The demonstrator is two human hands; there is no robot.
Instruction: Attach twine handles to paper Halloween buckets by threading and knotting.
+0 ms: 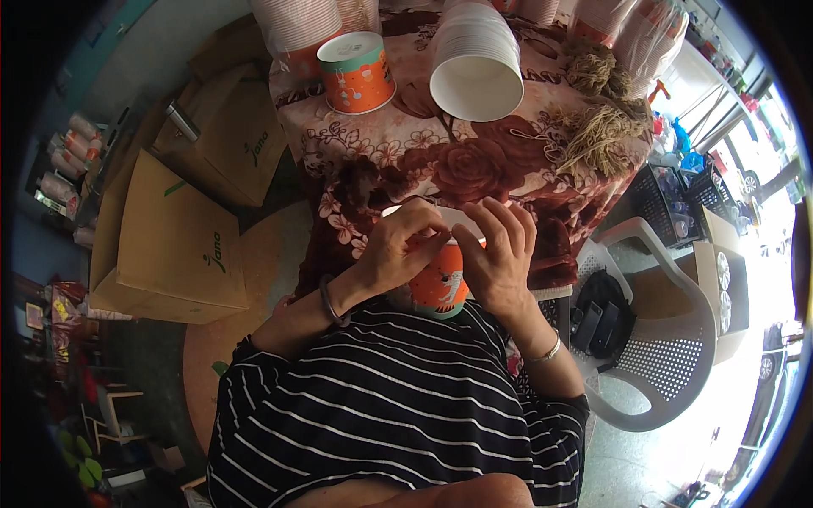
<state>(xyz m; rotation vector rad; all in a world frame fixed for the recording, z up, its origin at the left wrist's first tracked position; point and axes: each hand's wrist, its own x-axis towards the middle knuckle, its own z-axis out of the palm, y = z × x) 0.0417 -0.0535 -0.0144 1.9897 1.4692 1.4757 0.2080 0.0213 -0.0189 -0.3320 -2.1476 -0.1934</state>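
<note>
In front of my body, at the table's near edge, stands an orange paper bucket (439, 288) with a green band at its lower end and white drawings. Its white inside shows between my hands. My left hand (411, 241) is at the upper rim, thumb and fingertips pinched together; whatever they hold is too small to make out. Across from it my right hand (500, 258) curves over the rim's right side. Its fingers are bent and apart, with a gap between thumb and forefinger, and the thumb tip comes close to the left fingertips.
On the flowered tablecloth (406, 157) are an upside-down orange bucket (360, 85), a stack of white-lined buckets (476, 80) on its side, wrapped stacks and a heap of twine (601, 135). Cardboard boxes (174, 241) stand left; a plastic chair (669, 356) with a black bag stands right.
</note>
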